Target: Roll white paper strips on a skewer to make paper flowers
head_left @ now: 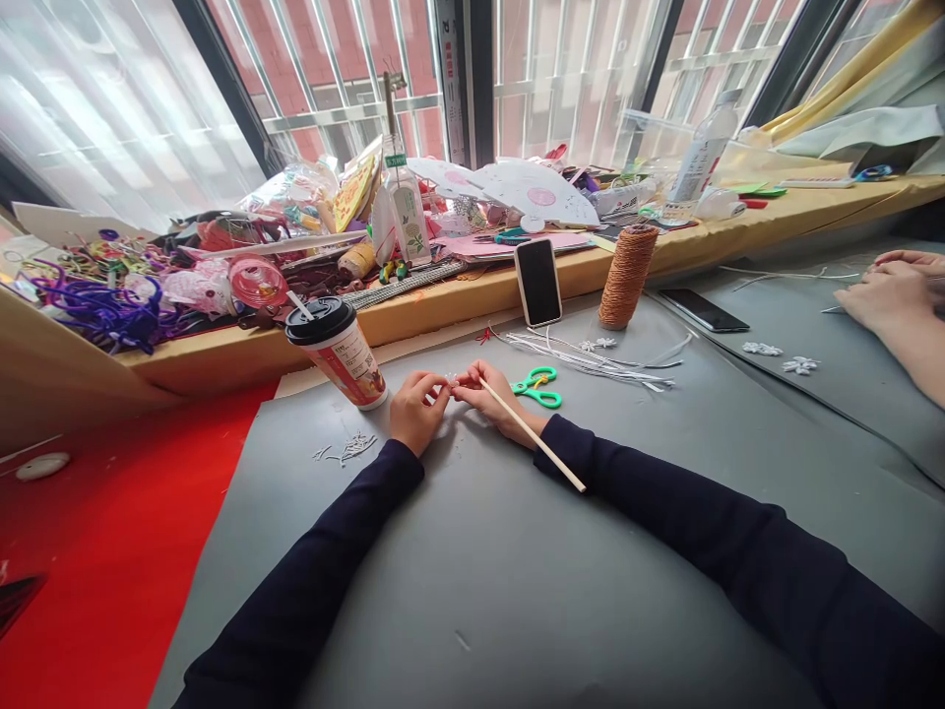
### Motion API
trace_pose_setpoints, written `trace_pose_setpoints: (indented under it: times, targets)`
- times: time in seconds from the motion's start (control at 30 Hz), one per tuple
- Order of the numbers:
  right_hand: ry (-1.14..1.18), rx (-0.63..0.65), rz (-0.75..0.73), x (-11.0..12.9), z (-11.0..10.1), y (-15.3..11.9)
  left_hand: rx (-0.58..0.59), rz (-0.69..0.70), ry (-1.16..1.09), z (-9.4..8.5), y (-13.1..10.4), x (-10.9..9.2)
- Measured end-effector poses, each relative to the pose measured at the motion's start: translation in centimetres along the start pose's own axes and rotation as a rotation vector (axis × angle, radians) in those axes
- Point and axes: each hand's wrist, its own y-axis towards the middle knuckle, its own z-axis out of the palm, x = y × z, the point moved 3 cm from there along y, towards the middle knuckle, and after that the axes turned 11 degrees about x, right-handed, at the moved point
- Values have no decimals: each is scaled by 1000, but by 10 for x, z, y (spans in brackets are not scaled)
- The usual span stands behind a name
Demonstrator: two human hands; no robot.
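Observation:
Between the fingertips of both hands is a small white flower-shaped piece (452, 379), partly hidden. My left hand (417, 409) pinches it from one side, and my right hand (493, 399) grips it from the other. A pale wooden stick (542, 446) also sits in my right hand, slanting back over the dark sleeve. Green-handled scissors (544, 398) lie just beyond that hand, their blades hidden. Left of my left hand are short white cord scraps (357, 446). Long white cords (591, 359) spread on the grey table, with white cord flowers (598, 345) behind them.
A lidded paper cup (346, 359) stands at the left, near a propped phone (538, 284) and a brown twine spool (627, 278). Craft supplies crowd the window ledge (458, 291). At right, another person's hands (897, 290) work near a flat phone (705, 310) and white flowers (800, 365).

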Motion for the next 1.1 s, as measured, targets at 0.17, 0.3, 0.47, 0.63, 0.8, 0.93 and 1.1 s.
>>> trace_pose_setpoints:
  times: [0.17, 0.3, 0.47, 0.63, 0.8, 0.93, 1.1]
  targets:
    - [-79, 13, 4, 0, 0, 0, 30, 21, 27, 1, -1, -3]
    - [-215, -30, -23, 2, -1, -1, 24, -26, -3, 2, 0, -1]
    - [-337, -78, -48, 3, 0, -2, 5, -77, -15, 3, 0, 2]
    - [-503, -153, -73, 9, 0, -5, 12, -99, -1, 3, 0, 2]
    - [-548, -156, -74, 13, -1, -5, 40, -93, -11, 5, 0, 3]
    - [-535, -143, -91, 13, -1, -5, 62, -86, -20, 7, 1, 5]
    - [-522, -146, -95, 11, -1, -4, 51, -111, 11, 7, 1, 9]
